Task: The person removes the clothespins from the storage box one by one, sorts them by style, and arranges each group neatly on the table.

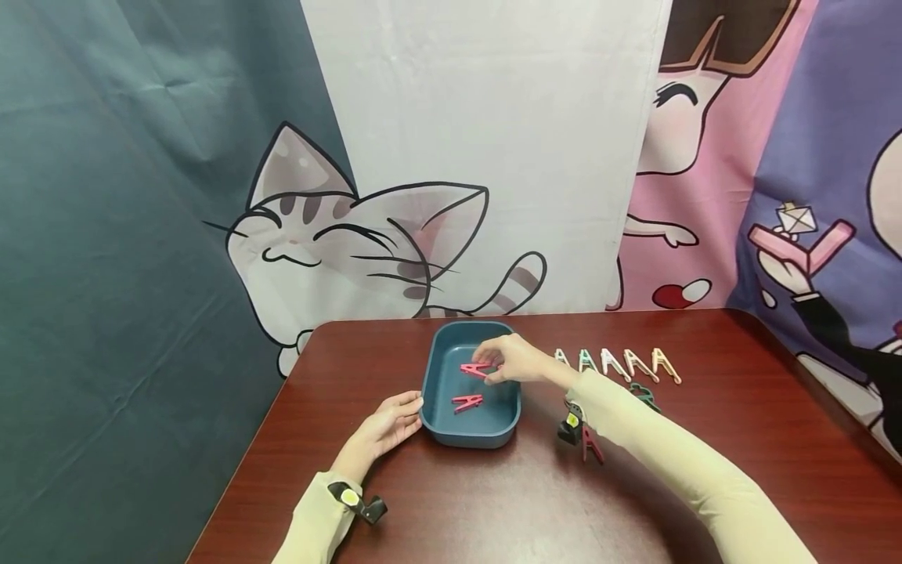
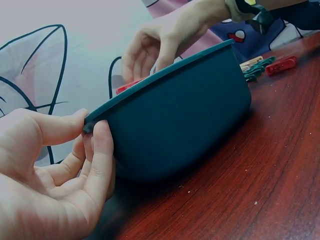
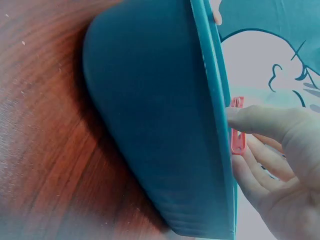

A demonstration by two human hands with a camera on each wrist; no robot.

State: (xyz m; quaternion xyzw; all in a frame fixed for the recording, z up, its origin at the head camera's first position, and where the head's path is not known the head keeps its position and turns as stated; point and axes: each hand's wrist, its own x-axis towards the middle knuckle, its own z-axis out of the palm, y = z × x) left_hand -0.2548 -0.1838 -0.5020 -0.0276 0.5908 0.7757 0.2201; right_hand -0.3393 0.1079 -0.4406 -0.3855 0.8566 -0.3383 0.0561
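Observation:
A blue rectangular plastic basin [image 1: 470, 440] stands on the table. My left hand [image 1: 389, 423] pinches its left rim, thumb on top and fingers beneath, as the left wrist view shows. My right hand [image 1: 517, 360] reaches over the basin's right side and holds a red clothespin [image 1: 475, 369] between thumb and fingers. In the right wrist view that clothespin [image 3: 238, 125] appears just beyond the rim, partly covered by the thumb. A second red clothespin [image 1: 467, 403] lies on the basin floor, nearer the front.
Right of the basin, several pale and green clothespins [image 1: 636, 366] stand in a row on the brown table [image 1: 451, 517]. Dark green clothespins [image 1: 643, 395] and another red clothespin [image 1: 592, 445] lie partly behind the right sleeve. A printed cloth [image 1: 493, 117] hangs behind the table.

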